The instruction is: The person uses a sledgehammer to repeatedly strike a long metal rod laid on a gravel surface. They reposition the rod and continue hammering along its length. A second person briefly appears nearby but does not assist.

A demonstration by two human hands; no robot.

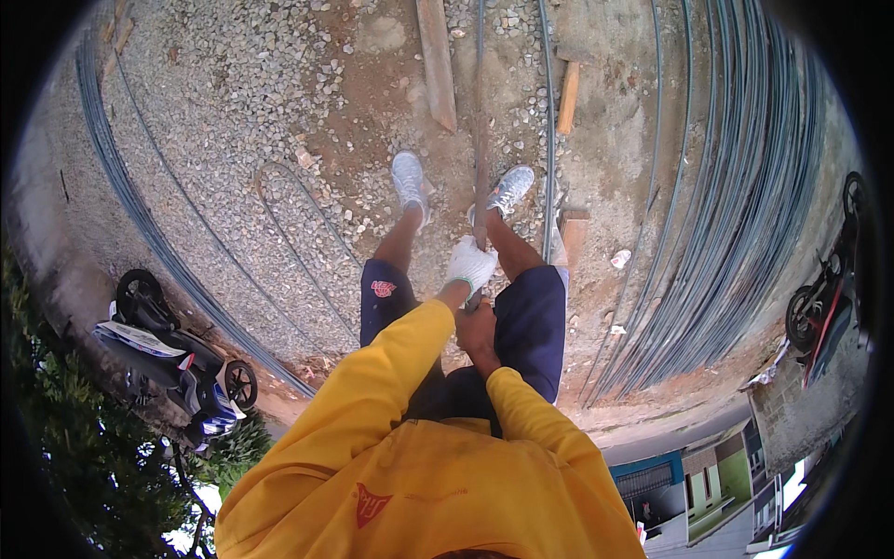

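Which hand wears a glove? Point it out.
The left hand: it wears a white glove, while the right hand, nearer the body, is bare.

The yellow top (438, 484) has long sleeves (380, 359) and a red mark (371, 506). The shorts (533, 321) are dark blue, one glove (471, 265) white, shoes (408, 177) maybe grey.

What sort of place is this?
Outdoors, most likely a construction site or rebar yard: long metal rods lie massed on the ground at right, loose gravel covers much of the left, and a wooden plank lies ahead of the person's feet.
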